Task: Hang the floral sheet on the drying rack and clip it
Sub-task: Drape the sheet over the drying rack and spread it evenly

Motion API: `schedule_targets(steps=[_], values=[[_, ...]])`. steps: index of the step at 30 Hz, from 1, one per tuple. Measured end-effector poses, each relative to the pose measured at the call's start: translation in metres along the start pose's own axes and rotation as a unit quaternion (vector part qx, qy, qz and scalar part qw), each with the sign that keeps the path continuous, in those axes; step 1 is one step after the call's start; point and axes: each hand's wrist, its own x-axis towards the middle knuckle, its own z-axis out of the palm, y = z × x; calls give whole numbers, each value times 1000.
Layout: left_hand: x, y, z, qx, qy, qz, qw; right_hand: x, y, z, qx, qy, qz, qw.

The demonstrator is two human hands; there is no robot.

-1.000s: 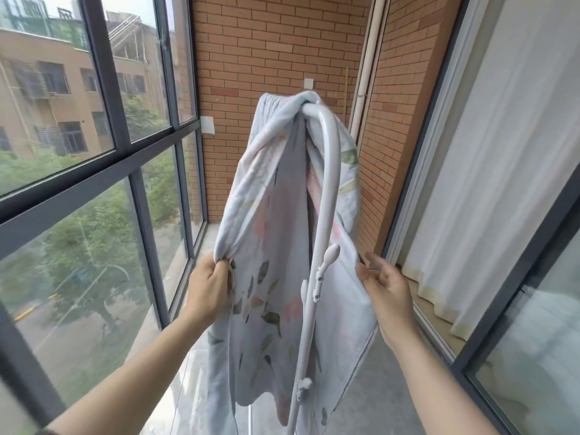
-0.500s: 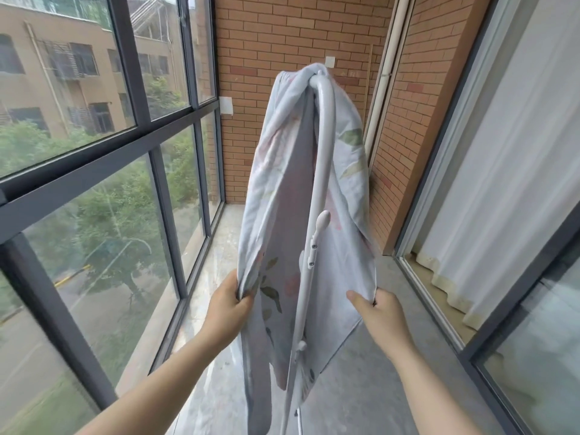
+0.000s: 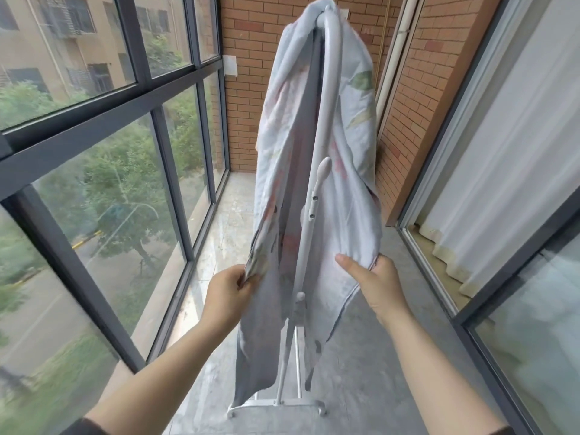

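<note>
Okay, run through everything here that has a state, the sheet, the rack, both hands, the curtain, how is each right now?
floral sheet: draped over the rack's top, bunched, no clip visible on it.
drying rack: upright on the floor.
left hand: pinches the sheet's left hanging edge.
right hand: grips the sheet's right hanging edge.
curtain: hanging drawn.

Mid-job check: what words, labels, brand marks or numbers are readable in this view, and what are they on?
No readable text anywhere in view.
On the pale blue floral sheet: leaf and flower print only, no tag showing.
On the white tubular drying rack: no brand mark shows.
On the small white wall plate: appears blank.
</note>
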Motion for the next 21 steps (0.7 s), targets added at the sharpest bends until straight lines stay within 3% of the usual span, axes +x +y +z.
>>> schedule_targets(steps=[8, 14, 21], values=[[-20, -22, -8, 25, -63, -16, 998, -40, -19, 19, -85, 99, -86, 988], [-55, -45, -7, -25, -108, -73, 991, -55, -16, 32, -123, 106, -99, 982], [-45, -26, -15, -44, -70, -42, 996, -63, -5, 34, -235, 93, -92, 963]])
